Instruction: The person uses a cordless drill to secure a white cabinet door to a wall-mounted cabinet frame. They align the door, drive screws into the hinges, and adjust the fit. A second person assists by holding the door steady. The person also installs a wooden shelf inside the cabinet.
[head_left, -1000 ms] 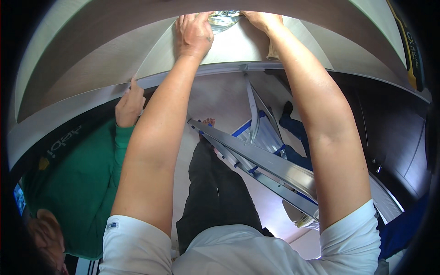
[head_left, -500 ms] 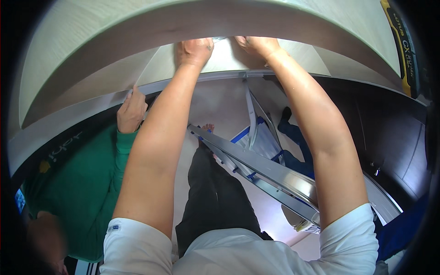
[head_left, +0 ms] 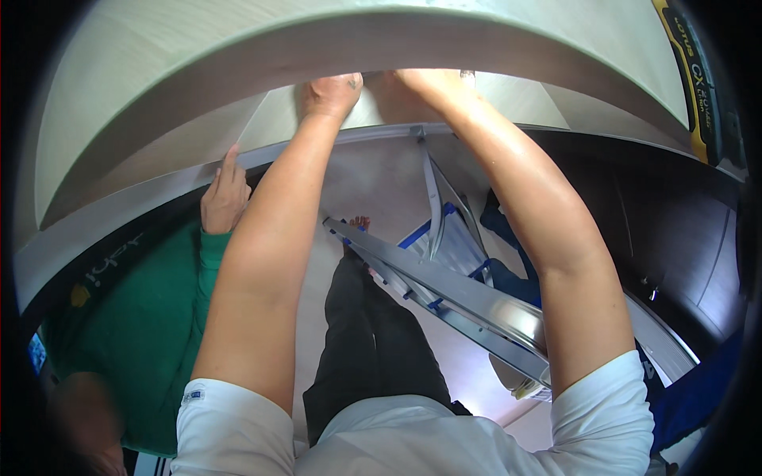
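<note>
Narrow gap between left hand (head_left: 332, 95) and right hand (head_left: 431, 86), pale panel (head_left: 381, 44) in front, stepladder (head_left: 444, 278) below, co-worker's hand (head_left: 225, 202) at left.

below the board (head_left: 397, 49), a ladder (head_left: 464, 287) is right of a co-worker (head_left: 143, 317).

Bare left hand (head_left: 333, 94) and bare right hand (head_left: 429, 82) are extending behind a pale wood-grain panel (head_left: 381, 44); a silver metal stepladder (head_left: 444, 278) is standing below.

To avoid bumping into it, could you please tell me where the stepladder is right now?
In the head view, the stepladder is mostly right of centre, between the person's dark trousers and right arm.
</note>
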The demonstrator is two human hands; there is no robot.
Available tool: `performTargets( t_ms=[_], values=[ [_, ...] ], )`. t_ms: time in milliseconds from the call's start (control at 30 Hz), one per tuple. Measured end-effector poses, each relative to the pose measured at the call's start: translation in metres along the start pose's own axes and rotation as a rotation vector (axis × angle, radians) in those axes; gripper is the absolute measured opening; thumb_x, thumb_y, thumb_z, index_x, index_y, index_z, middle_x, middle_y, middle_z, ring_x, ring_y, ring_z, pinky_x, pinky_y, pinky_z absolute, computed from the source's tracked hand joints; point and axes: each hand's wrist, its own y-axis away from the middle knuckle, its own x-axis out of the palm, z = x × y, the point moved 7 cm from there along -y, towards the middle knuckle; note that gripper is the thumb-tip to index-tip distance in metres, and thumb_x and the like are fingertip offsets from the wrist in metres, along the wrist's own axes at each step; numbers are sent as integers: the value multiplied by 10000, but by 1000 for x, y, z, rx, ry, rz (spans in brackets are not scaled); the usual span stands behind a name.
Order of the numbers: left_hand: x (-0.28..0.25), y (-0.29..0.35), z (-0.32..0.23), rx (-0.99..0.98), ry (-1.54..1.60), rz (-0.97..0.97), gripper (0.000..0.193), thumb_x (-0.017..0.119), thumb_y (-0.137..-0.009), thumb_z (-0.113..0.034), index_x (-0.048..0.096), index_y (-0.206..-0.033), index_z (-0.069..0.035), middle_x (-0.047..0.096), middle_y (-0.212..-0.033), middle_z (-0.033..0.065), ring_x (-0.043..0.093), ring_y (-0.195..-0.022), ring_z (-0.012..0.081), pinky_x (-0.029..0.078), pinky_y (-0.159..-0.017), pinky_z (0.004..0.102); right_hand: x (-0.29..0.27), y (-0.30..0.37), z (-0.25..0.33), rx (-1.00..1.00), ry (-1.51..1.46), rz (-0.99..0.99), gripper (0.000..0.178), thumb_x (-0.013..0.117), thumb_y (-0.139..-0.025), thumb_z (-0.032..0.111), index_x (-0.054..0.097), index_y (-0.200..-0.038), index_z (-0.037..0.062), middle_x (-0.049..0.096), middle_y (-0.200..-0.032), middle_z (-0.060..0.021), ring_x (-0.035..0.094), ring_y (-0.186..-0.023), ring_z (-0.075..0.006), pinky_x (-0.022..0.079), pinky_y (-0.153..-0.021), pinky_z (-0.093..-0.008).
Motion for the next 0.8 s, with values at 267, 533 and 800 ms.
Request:
performTargets(
  t_ms=[267, 533, 800],
  values=[
    [-3, -9, 10, -174, 260, -1, 294, 552, -959, -231, 731, -994, -1, 715, -964, 251, 665, -914, 472, 523, -826, 530, 3, -9, -1, 98, -37, 43, 212, 649, -902, 264, 737, -1004, 99, 738, -999, -152, 687, -913, -357, 528, -791, -490],
    [5, -7, 15, -216, 76, 56, 224, 610, -935, -213, 780, -974, -73, 742, -973, 195, 688, -966, 385, 538, -901, 477, 10, -11, -4, 68, -31, 48, 225, 642, -910, 275, 736, -1015, 99, 737, -1013, -154, 686, -926, -357, 527, -803, -488],
    [1, -5, 17, -265, 80, -3, 231, 615, -912, -218, 778, -947, -58, 735, -927, 220, 686, -936, 408, 538, -882, 490, 13, -11, -9, 60, -18, 63, 239, 635, -918, 287, 736, -1025, 99, 737, -1028, -156, 686, -940, -357, 526, -816, -487]
  ],
)
